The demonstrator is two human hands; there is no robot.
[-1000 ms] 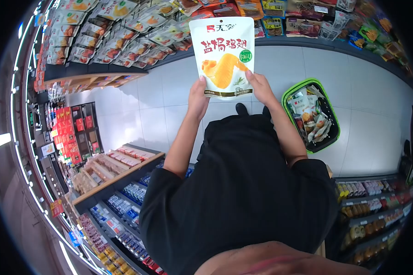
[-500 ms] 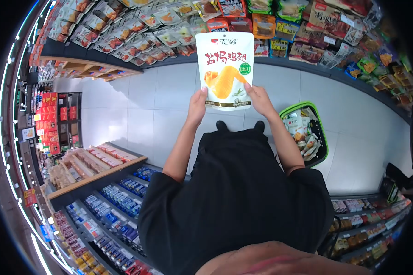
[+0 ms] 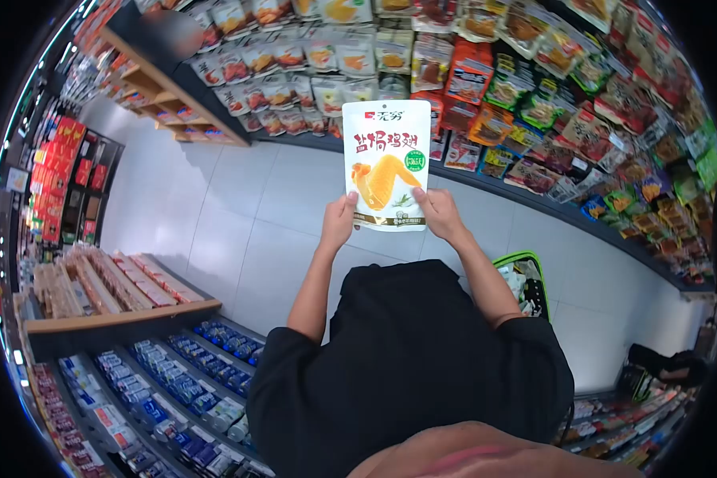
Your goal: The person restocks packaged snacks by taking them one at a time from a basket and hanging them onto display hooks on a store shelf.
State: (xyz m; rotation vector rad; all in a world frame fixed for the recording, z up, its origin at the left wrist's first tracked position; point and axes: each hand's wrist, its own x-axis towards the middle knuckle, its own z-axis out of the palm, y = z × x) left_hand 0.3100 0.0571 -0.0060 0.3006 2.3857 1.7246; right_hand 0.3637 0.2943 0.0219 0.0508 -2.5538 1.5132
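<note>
A white snack pouch [image 3: 386,163] with a chicken wing picture and red Chinese lettering is held upright in front of me. My left hand [image 3: 340,217] pinches its lower left edge, thumb on the front. At the lower right edge, my right hand [image 3: 440,212] grips it the same way. The fingers behind the pouch are hidden. Beyond its top edge hang rows of similar white pouches [image 3: 354,60].
A green-rimmed shopping basket [image 3: 543,279] with packets inside stands on the floor, partly behind my right arm. Shelves of colourful snack bags [image 3: 506,88] line the far side. Blue-packaged goods [image 3: 163,370] fill the shelf at lower left. Grey floor tiles [image 3: 243,215] lie between.
My view has tilted up and turned, showing more of the far snack shelf. The pouch sits lower in view, still held by both hands. The basket is now more covered by my arm.
</note>
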